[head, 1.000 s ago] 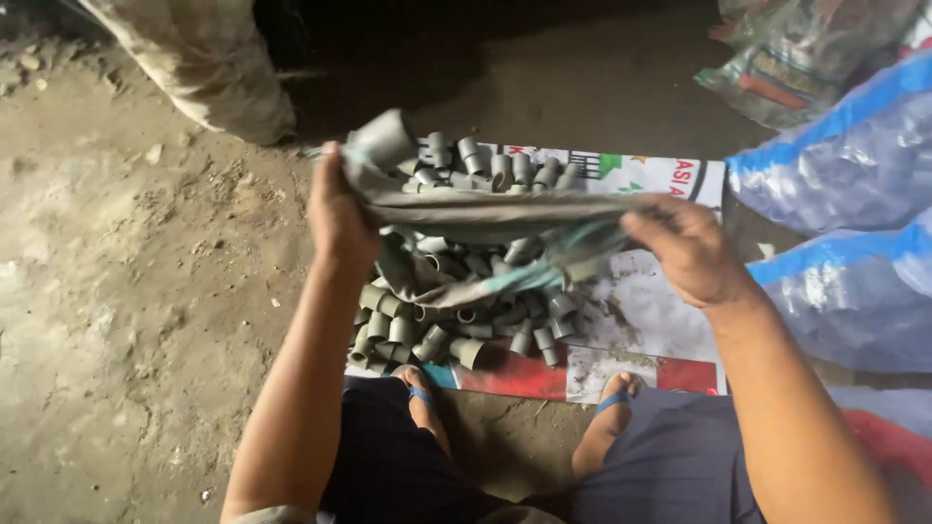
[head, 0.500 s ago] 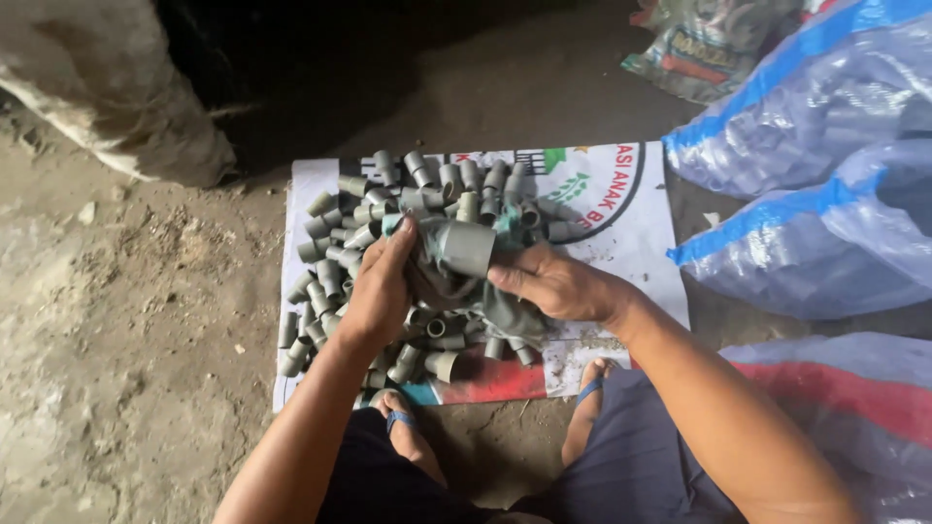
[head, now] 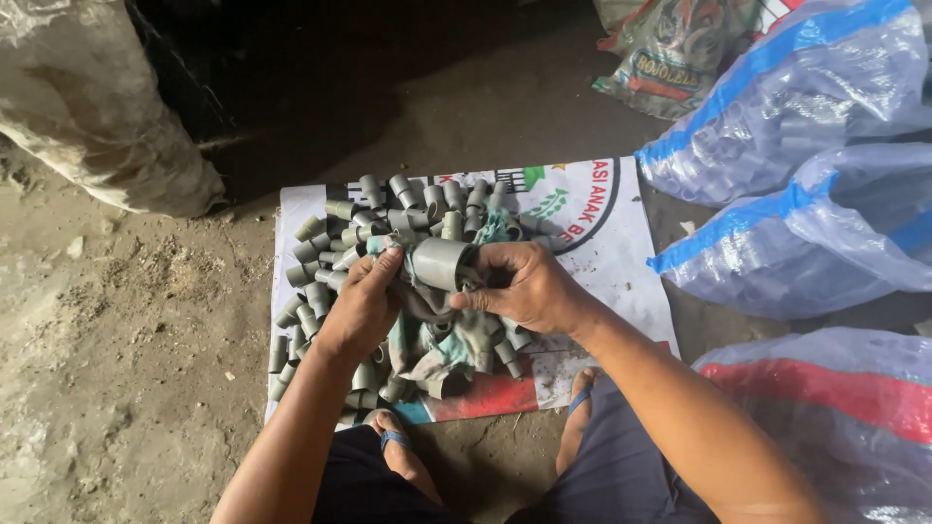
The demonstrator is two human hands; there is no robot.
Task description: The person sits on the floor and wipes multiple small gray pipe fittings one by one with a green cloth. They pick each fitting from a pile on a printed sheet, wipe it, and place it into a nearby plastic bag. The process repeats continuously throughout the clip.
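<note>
Clamping both hands, left hand [head: 361, 309] and right hand [head: 524, 289], on grey pipe fitting [head: 439, 263] wrapped in rag [head: 456, 344]; bare mat edge [head: 631, 262] right.

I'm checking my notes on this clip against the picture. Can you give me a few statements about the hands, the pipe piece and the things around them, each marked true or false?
1. Both hands, the left hand and the right hand, are on one grey pipe fitting wrapped in a dirty cloth. True.
2. The small grey fittings lie heaped in a metal bucket. False: they lie loose on a printed white sheet spread on the ground.
3. Clear plastic sacks with blue stripes lie to the person's right. True.
4. The person is barefoot. False: a blue sandal strap crosses the left foot.
5. The cloth is bright yellow. False: it is greyish with teal patches.
</note>
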